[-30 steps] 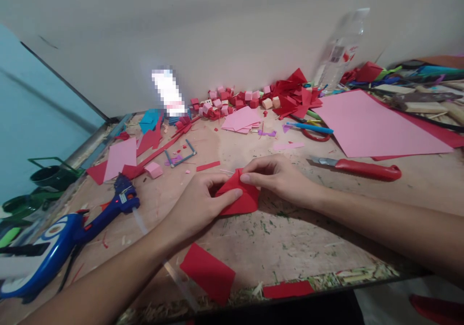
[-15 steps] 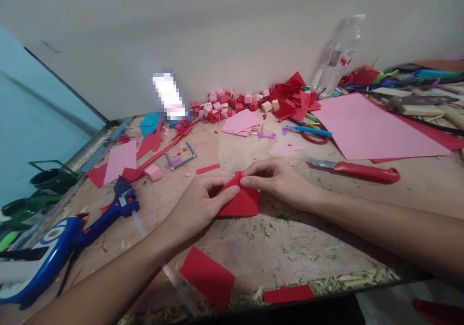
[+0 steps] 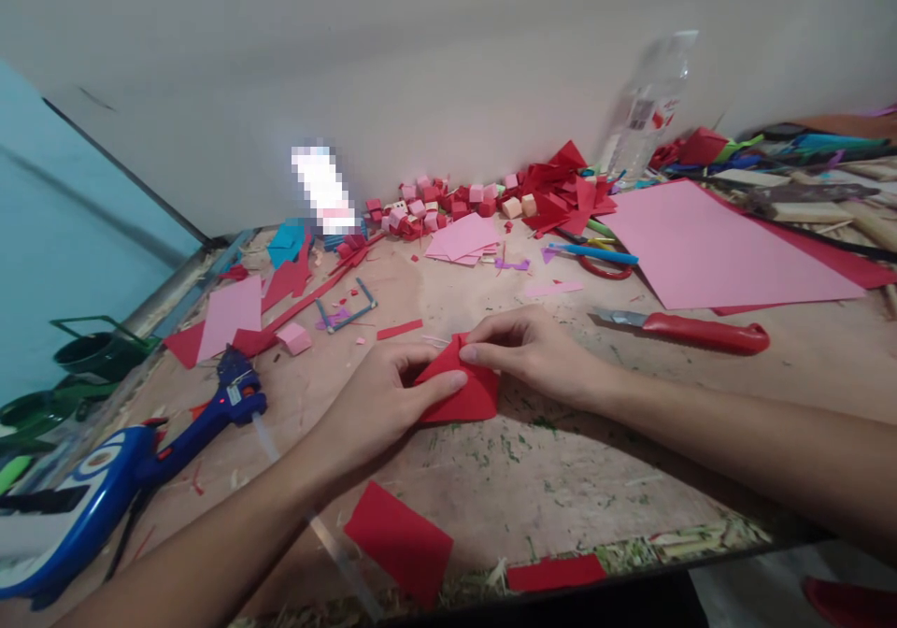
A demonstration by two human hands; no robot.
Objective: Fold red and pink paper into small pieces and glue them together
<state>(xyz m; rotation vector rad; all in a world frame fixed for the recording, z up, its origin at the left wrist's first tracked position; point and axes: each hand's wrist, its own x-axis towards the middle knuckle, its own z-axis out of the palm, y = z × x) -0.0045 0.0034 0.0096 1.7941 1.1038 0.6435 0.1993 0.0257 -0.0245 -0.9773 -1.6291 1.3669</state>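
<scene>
Head view, centre: folded red paper sheet (image 3: 473,404), probably light, easily creased; better hold by edges.
Left hand (image 3: 382,390): half-curled, thumb upon sheet.
Right hand (image 3: 543,359): nearly closed, pinching top corner.

Both the left hand (image 3: 392,394) and the right hand (image 3: 543,359) are seen ungloved, with slender fingers (image 3: 501,324) that are partly hidden from view. On the right thumb (image 3: 494,357), a short nail can be made out. The left forearm (image 3: 245,506) and the right forearm (image 3: 735,441) are left bare as far as they are shown, slim and smooth. Below, a plain black patch (image 3: 595,605) is seen; whether it is clothing cannot be told.
</scene>
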